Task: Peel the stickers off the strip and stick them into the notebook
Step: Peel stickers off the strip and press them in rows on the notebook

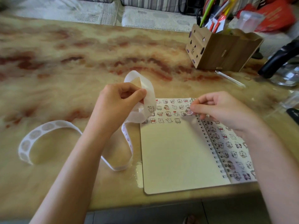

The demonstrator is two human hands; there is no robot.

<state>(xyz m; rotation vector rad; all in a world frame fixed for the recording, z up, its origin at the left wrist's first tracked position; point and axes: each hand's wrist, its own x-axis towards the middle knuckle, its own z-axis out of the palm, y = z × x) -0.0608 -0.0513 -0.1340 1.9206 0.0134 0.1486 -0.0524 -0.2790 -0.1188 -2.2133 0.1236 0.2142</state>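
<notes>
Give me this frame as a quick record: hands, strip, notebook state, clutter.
left hand: grips the sticker strip, raised above the table
right hand: pinches one sticker over the notebook, at the end of the lower sticker rows; contact with the page unclear
sticker strip: long, looping across the table left of the notebook
notebook: open flat; left page has sticker rows along the top, bare below; right page covered in stickers
other: wooden pen holder, far right

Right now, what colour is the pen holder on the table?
The pen holder is light brown wood grain with small cut-outs; see the head view.
</notes>
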